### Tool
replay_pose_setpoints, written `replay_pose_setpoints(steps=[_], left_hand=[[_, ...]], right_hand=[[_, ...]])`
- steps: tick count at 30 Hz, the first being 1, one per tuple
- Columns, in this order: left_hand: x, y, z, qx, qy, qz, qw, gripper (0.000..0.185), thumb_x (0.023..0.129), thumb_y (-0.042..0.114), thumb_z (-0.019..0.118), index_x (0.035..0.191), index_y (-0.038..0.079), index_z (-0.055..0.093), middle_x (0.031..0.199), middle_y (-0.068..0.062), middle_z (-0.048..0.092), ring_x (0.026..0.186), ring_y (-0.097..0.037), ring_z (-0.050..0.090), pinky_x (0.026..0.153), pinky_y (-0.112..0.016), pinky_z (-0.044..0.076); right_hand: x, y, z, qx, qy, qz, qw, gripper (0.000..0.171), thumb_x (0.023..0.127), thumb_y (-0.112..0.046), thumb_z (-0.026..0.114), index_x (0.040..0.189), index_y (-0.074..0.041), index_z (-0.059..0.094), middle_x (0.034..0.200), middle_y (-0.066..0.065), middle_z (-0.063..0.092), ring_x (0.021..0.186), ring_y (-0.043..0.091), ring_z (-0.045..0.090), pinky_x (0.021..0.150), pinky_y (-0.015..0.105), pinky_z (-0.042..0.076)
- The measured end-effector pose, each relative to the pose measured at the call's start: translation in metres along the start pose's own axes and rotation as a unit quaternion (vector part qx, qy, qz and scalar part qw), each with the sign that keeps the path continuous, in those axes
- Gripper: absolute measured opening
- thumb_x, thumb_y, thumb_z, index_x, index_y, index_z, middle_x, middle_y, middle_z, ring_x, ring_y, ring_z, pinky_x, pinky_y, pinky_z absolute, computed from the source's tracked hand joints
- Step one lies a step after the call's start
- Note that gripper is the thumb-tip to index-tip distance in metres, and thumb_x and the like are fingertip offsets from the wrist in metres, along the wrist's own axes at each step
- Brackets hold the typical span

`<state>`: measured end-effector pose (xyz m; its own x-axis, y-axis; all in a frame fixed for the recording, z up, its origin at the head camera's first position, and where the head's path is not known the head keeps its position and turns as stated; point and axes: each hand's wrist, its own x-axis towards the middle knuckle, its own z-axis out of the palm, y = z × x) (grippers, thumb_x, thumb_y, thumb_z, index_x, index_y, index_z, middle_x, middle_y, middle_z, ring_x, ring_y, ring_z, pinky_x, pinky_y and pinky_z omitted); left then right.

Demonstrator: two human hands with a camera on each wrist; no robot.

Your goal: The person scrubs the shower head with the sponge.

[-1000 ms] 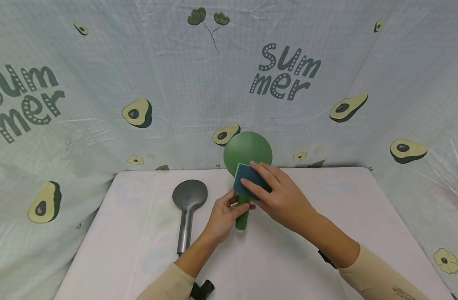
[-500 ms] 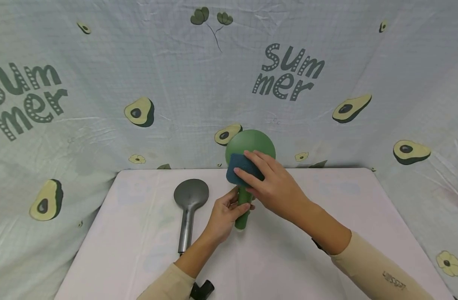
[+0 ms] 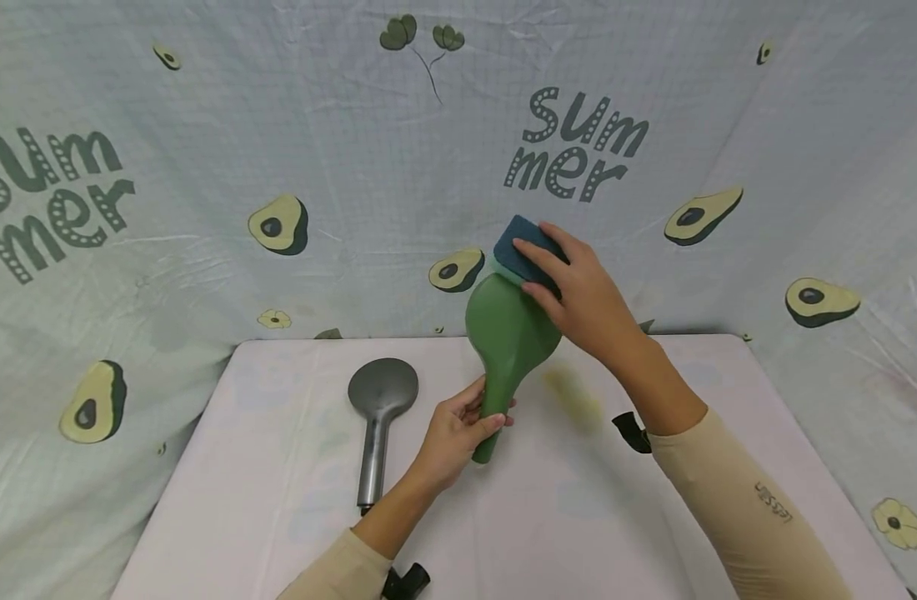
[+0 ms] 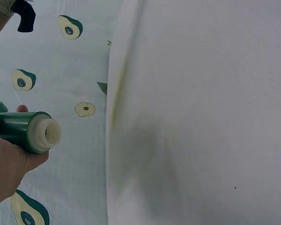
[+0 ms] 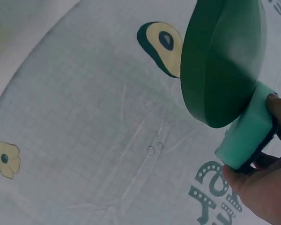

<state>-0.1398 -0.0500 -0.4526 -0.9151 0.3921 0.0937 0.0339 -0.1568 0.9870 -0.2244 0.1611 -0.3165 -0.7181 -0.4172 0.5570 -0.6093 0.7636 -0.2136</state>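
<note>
- The person's right hand [image 3: 589, 292] pinches a rectangular sponge [image 3: 528, 250], dark blue on one side and pale green foam on the other, between thumb and fingers.
- The foam touches the upper rim of a round-headed green shower head [image 3: 507, 329] with a smooth surface, which is held tilted above the near part of the table.
- The left hand [image 3: 458, 429] grips the shower head's handle, fingers curled round it; the left wrist view shows a white hollow connector [image 4: 50, 133] at its end.
- Half a second ago the sponge covered the lower head, near the handle. It has since moved up to the far rim, leaving the neck in sight; the wiping appears to have reached the edge.
- Left of the hands, a dark grey shower head [image 3: 382, 390] with a shiny metallic handle lies on the pale pink table [image 3: 563, 517].
- Behind hangs a pale cloth [image 3: 391, 150] printed with avocados, flowers and "summer".
</note>
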Motion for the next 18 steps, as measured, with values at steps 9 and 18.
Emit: replay_pose_setpoints(steps=[9,18], left_hand=[[0.000,0.000,-0.003,0.019,0.009,-0.005,0.9998,0.069,0.100,-0.001,0.064,0.161,0.006,0.032,0.135,-0.031,0.062,0.111,-0.046,0.068,0.094,-0.024,0.057],[0.004,-0.001,-0.010,0.067,0.044,0.014,0.9967,0.051,0.101,0.004,0.065,0.149,0.000,0.050,0.125,-0.024,0.068,0.101,-0.026,0.073,0.089,-0.026,0.058]], right_hand=[[-0.016,-0.016,0.014,-0.033,-0.003,-0.139,0.990,0.057,0.093,-0.018,0.079,0.146,-0.015,0.059,0.156,0.025,0.043,0.141,0.044,0.047,0.115,0.057,0.043],[-0.066,-0.038,0.041,-0.065,-0.016,-0.181,0.981,0.059,0.092,-0.017,0.080,0.147,-0.018,0.059,0.159,0.022,0.041,0.143,0.042,0.045,0.114,0.054,0.045]])
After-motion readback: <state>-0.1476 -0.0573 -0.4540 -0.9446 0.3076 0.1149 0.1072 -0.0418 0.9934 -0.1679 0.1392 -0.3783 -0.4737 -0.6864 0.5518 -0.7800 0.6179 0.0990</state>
